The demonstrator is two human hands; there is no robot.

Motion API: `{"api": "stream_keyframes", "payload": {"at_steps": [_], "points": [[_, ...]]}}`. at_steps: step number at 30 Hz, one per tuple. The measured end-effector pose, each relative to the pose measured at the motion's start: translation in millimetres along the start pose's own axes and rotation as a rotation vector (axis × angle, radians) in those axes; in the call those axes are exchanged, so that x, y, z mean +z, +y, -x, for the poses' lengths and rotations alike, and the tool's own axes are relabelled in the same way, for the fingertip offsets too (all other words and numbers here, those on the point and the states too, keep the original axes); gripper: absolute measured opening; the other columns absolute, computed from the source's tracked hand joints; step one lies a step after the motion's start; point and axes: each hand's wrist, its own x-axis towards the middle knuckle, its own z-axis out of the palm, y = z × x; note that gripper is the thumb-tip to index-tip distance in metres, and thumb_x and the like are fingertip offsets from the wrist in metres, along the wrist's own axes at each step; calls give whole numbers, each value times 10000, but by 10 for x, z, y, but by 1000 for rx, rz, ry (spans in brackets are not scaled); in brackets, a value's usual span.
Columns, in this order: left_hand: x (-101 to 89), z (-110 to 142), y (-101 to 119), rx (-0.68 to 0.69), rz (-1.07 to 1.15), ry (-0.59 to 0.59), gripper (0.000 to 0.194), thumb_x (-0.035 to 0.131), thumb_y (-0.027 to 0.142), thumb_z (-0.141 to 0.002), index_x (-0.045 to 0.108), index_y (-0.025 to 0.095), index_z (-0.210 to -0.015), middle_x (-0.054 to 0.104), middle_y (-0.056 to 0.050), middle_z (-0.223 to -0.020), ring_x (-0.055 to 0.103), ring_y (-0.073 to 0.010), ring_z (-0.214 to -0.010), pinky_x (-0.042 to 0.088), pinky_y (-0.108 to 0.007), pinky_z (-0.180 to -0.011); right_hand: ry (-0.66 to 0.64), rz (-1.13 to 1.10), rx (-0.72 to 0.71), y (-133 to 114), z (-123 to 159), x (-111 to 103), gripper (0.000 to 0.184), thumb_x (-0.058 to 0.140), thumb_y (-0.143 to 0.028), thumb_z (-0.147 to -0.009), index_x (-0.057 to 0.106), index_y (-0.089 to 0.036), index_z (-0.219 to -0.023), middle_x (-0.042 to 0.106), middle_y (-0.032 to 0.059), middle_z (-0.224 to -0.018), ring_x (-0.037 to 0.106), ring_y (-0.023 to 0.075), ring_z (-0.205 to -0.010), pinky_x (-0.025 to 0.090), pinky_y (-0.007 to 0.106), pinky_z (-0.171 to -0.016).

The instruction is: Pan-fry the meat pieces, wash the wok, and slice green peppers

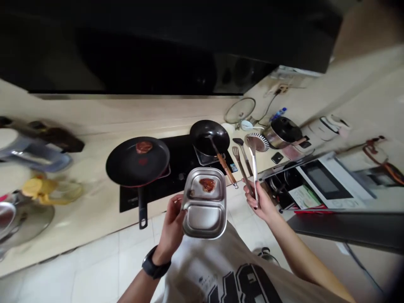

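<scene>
The left hand (173, 219) is gripping the left rim of a divided steel tray (204, 218), holding it up in front of the bench (91, 189). A browned piece of meat (207, 185) is lying in the tray's far compartment. The right hand (260, 202) is closing around a pair of tongs (254, 172), whose arms are spreading apart and pointing at the bench.

Beyond the tray, a wooden-handled spatula (224, 164) is resting in the wok (202, 129), its handle jutting over the bench's front edge between tray and tongs. Left of it, another piece of meat (144, 147) is sitting in the frying pan (131, 166) on the black cooktop (177, 152), and the pan's handle is also sticking out past the edge.

The tongs are partly hiding a striped plate (264, 145); a dark turner (241, 145) is lying just beside it. Farther back, a glass lid (235, 111) is leaning against the wall, and a lidded pot (280, 135) is standing to the right. The range hood (151, 50) is overhanging everything, while a yellow-topped jug (41, 188) is standing at far left.
</scene>
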Motion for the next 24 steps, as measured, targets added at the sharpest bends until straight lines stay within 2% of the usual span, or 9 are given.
{"api": "stream_keyframes", "payload": {"at_steps": [3, 6, 10, 12, 14, 16, 18, 21, 24], "points": [[658, -58, -212, -11, -64, -157, 373, 742, 345, -808, 582, 281, -1139, 679, -35, -1112, 635, -209, -947, 492, -320, -796, 159, -87, -78, -39, -21, -549, 521, 658, -661, -844, 634, -195, -1077, 509, -38, -755, 254, 31, -426, 221, 153, -334], [1434, -240, -630, 31, -101, -257, 316, 692, 299, -837, 577, 259, -1129, 669, -58, -1129, 629, -214, -978, 491, -339, -839, 280, -135, -131, -75, -85, -1239, 461, 690, -607, -842, 615, -189, -1020, 540, -30, -769, 306, 34, -432, 251, 159, -347], [2576, -709, -1573, 92, -188, -200, 277, 651, 199, -792, 576, 229, -1057, 658, -62, -1059, 619, -207, -961, 476, -335, -857, 366, -84, -139, 7, -222, -2286, 376, 719, -502, -825, 587, -193, -994, 574, -23, -776, 398, 61, -456, 315, 184, -372], [3110, -995, -2094, 85, -244, -130, 278, 620, 167, -791, 553, 223, -1055, 651, -68, -1034, 617, -204, -943, 473, -334, -843, 419, -39, -105, 129, -326, -2765, 384, 752, -448, -774, 570, -196, -999, 566, -42, -715, 428, 74, -458, 330, 185, -382], [3565, -1263, -2550, 74, -297, -13, 288, 620, 142, -783, 527, 222, -1044, 638, -66, -1007, 613, -197, -921, 466, -334, -850, 471, 12, -58, 287, -459, -3155, 423, 771, -432, -731, 546, -200, -1004, 532, -74, -623, 439, 84, -447, 330, 179, -383], [3929, -1480, -2898, 42, -336, 87, 302, 614, 125, -779, 505, 220, -1044, 623, -60, -983, 608, -192, -898, 463, -334, -842, 505, 88, -18, 448, -626, -3442, 463, 769, -482, -721, 517, -202, -990, 501, -97, -552, 437, 90, -425, 326, 178, -377], [4213, -1633, -3140, 13, -340, 163, 317, 601, 120, -792, 490, 212, -1075, 614, -68, -1005, 605, -197, -924, 463, -345, -857, 524, 183, 17, 589, -830, -3646, 520, 763, -564, -714, 492, -205, -976, 525, -92, -550, 468, 102, -420, 348, 189, -376], [4528, -1764, -3376, -30, -350, 228, 361, 557, 80, -808, 469, 209, -1133, 610, -90, -1080, 598, -204, -1010, 454, -353, -922, 566, 286, 23, 740, -1178, -3873, 615, 758, -648, -680, 463, -208, -993, 630, -31, -701, 625, 158, -536, 467, 235, -444], [4751, -1836, -3559, -63, -367, 264, 405, 526, 43, -810, 454, 210, -1172, 606, -112, -1150, 598, -207, -1067, 445, -345, -966, 654, 409, 27, 829, -1508, -4101, 616, 748, -636, -653, 439, -218, -983, 666, 25, -814, 709, 228, -704, 544, 299, -571]]}}
